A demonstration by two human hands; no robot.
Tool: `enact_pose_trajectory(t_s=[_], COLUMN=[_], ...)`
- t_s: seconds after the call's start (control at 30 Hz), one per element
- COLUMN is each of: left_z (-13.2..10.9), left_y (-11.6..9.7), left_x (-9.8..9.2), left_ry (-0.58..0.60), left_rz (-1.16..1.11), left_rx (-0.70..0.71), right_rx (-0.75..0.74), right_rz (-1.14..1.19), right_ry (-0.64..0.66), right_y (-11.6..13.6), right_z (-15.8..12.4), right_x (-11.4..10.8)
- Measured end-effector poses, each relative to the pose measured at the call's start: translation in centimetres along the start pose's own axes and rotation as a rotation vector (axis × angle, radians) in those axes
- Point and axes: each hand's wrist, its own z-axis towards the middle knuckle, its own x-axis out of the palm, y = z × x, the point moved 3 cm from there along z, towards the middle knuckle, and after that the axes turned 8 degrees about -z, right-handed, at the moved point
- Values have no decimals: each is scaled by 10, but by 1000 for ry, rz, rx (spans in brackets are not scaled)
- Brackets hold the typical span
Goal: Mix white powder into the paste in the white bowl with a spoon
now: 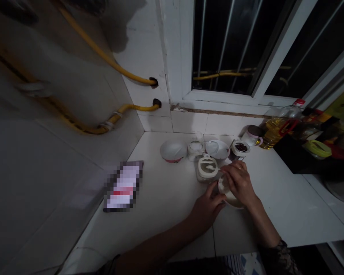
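Note:
My right hand (241, 183) pinches a small white spoon (210, 167), whose tip lies over the opening of a square, clear seasoning jar (206, 176) with a white rim. Just below it, my left hand (208, 206) grips the near-left edge of a white bowl (232, 203). Something pale shows inside the bowl, but my right hand covers much of it. Behind the jar stand a white bowl (173, 149), a clear jar (195, 151), another white bowl (221, 149) and a jar of dark red pieces (241, 148).
A phone (124, 187), blurred out, leans at the left wall. An oil bottle (272, 130) and a lidded cup (251, 135) stand back right, beside a black box (292, 154) and a green-lidded container (318, 149). A yellow hose (94, 128) runs along the wall.

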Motion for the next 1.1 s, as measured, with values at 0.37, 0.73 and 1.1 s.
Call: enact_pose_trajectory(t_s=[0.37,0.73,1.1], left_z=[0,-1,0], left_y=[-1,1,-3], left_x=[-3,-1,-3], left_ry=[22,21,26], left_rz=[-37,-43,-30], left_rx=[-13,6,-21], right_rx=[677,635,847], right_rz=[326,373,584], right_ry=[29,241,167], right_y=[-54,-41,-46], right_z=[-27,-28,-28], right_x=[-22,-1,-2])
